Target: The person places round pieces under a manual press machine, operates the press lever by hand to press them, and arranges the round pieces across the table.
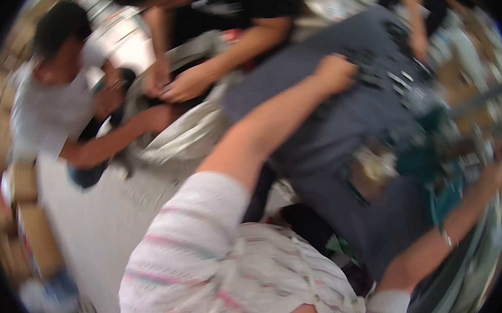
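Observation:
My left arm stretches across a table covered with dark grey cloth (292,78). My left hand (336,74), blurred, looks closed with its fingers curled at the edge of a scatter of small black pieces (376,78). Whatever it may hold is hidden. Several pale, thin pieces (400,82) lie just to the right of these. My right hand (501,175) reaches out to the far right, near the picture's rim, with a bracelet (446,237) on the wrist. Its fingers are smeared, so I cannot make out what it touches.
At the upper left, a person in a white shirt (49,106) and one in black (252,5) work over a pale open sack (188,132). Another person's arm (416,17) reaches to the table's far right. Cardboard boxes (40,238) line the left side.

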`<state>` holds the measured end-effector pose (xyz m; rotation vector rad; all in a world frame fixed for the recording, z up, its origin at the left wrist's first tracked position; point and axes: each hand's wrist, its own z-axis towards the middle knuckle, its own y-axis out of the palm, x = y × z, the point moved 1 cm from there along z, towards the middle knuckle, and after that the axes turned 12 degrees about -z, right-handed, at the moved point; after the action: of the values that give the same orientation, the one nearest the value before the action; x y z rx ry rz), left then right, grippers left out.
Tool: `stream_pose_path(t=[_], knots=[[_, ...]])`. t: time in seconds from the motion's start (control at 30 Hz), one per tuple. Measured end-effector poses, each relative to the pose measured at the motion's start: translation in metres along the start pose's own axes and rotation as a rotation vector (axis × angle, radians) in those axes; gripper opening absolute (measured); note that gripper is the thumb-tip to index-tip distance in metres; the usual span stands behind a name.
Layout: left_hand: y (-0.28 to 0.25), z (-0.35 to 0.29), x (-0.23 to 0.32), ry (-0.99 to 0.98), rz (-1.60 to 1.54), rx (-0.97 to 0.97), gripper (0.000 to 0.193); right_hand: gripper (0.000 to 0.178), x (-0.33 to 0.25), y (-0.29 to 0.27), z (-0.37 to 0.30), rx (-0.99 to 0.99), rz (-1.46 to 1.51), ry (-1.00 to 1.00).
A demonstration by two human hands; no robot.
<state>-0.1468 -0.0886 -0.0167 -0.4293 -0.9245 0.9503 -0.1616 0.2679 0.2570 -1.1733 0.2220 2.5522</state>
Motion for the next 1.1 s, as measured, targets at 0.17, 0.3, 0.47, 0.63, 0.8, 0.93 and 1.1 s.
stream_pose_path(t=[0.17, 0.3, 0.47, 0.63, 0.8, 0.93, 1.1], knots=[[-0.035, -0.036, -0.039, -0.213, -0.096, -0.034, 0.033, 0.020, 0.022, 0.084, -0.052, -0.010, -0.344, -0.390], [-0.021, -0.025, -0.079, 0.003, -0.062, 0.034, 0.018, 0.010, -0.004, 0.097, -0.043, 0.034, 0.168, -0.321], [0.009, -0.001, -0.053, 0.047, -0.138, -0.004, 0.020, 0.010, -0.011, 0.057, -0.038, 0.100, 0.165, -0.373], [0.008, -0.005, -0.067, 0.036, -0.093, -0.007, 0.019, 0.011, -0.009, 0.069, -0.041, 0.159, 0.111, -0.418], [-0.004, -0.005, -0.073, 0.006, -0.036, -0.027, 0.021, 0.013, -0.014, 0.069, -0.047, 0.068, 0.173, -0.340], [-0.030, -0.021, -0.033, -0.197, -0.203, -0.028, 0.031, 0.022, -0.014, 0.077, -0.056, -0.137, 0.361, -0.055], [-0.030, -0.011, -0.010, -0.046, -0.210, 0.096, 0.029, 0.018, -0.022, 0.040, -0.043, -0.087, 0.201, -0.141]])
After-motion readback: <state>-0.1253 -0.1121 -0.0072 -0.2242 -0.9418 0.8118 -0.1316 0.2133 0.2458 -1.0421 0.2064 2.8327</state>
